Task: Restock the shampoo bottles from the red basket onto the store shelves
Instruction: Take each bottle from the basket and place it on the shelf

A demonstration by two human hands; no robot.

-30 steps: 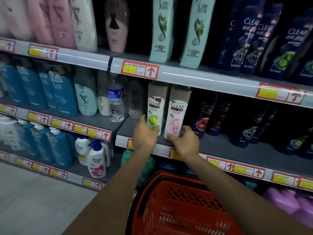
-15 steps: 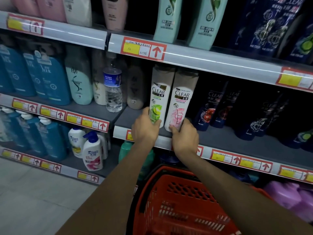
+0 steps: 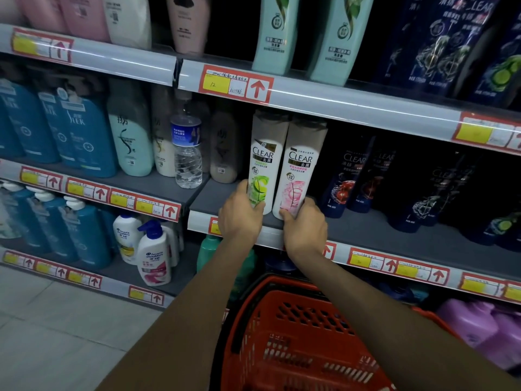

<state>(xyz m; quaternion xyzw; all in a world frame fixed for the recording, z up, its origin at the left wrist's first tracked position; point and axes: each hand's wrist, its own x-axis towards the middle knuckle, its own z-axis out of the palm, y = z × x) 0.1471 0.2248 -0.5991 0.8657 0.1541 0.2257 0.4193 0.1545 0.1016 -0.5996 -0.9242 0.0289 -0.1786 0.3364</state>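
Observation:
Two white CLEAR shampoo bottles stand upright side by side on the grey middle shelf (image 3: 366,230). My left hand (image 3: 239,217) grips the base of the green-label bottle (image 3: 263,162). My right hand (image 3: 304,227) holds the base of the pink-label bottle (image 3: 301,167). Both bottles rest near the shelf's front edge, touching each other. The red basket (image 3: 296,334) sits below my forearms, and I can see no bottles in the part that shows.
Dark CLEAR bottles (image 3: 346,179) stand right of the pink one. A water bottle (image 3: 187,153) and beige bottles (image 3: 225,153) stand to the left. Teal bottles (image 3: 276,35) fill the shelf above. Purple jugs (image 3: 479,328) sit low right, tiled floor (image 3: 56,334) at left.
Both hands have slid the two bottles a little toward the shelf's front and closed tighter on their bases. The view has moved closer and tilted down.

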